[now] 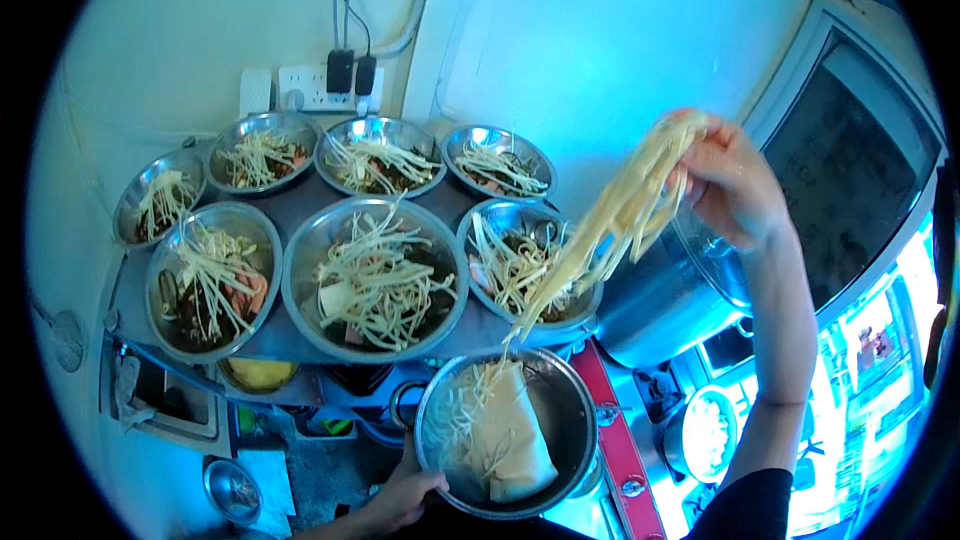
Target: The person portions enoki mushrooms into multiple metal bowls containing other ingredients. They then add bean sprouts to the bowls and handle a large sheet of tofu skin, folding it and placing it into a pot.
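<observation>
My right hand (724, 172), raised at the right, is closed on a bundle of long pale noodle-like strips (626, 214) that hang down to the left. Their lower ends reach over the rim of a metal pot (577, 405). My left hand (416, 491) grips that pot at its lower left rim. Inside the pot lie a folded pale sheet of food (510, 435) and thin shreds (457, 427). Several metal bowls stand on the shelf, among them a large middle bowl (294, 292), a left bowl (157, 285) and a right bowl (592, 307), holding enoki-like strands, dark greens and pink slices.
A tall metal stockpot (660, 315) with a lid stands right of the shelf (127, 300). Below it is a red-fronted gas stove (615, 427) with a small pot (675, 435). A power strip (304, 79) with plugs is on the wall behind the bowls.
</observation>
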Demonstrator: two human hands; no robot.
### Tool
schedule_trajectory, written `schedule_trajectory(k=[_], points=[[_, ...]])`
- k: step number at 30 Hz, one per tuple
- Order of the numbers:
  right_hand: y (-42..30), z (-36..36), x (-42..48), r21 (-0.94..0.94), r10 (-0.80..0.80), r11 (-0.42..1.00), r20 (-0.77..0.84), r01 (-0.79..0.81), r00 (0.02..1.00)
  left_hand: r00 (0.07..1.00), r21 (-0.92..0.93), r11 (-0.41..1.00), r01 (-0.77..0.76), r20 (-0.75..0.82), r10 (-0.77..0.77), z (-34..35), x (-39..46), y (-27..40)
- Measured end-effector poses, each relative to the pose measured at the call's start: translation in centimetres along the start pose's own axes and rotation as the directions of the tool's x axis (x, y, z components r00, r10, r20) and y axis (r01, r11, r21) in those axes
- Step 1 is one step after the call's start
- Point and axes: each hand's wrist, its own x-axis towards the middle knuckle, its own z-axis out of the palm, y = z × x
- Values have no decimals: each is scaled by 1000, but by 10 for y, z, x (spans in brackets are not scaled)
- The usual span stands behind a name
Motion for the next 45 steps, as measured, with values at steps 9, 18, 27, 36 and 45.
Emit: schedule_trajectory(k=[9,18,27,36,45], points=[[-10,-72,114,-120,-179,975,87,189,980,996,-67,996,-51,-83,45,8,14,-7],[163,-86,177,-577,277,803,137,-150,951,984,-78,997,9,-177,-23,18,32,16],[145,-86,202,-788,241,609,73,-93,968,977,-87,996,8,-210,-26,16,37,24],[119,-88,197,-603,77,794,-37,-84,996,981,-69,998,-7,-192,-7,12,37,25],[85,-92,205,-200,-222,967,-375,155,900,985,-54,998,-17,-174,7,10,33,23]])
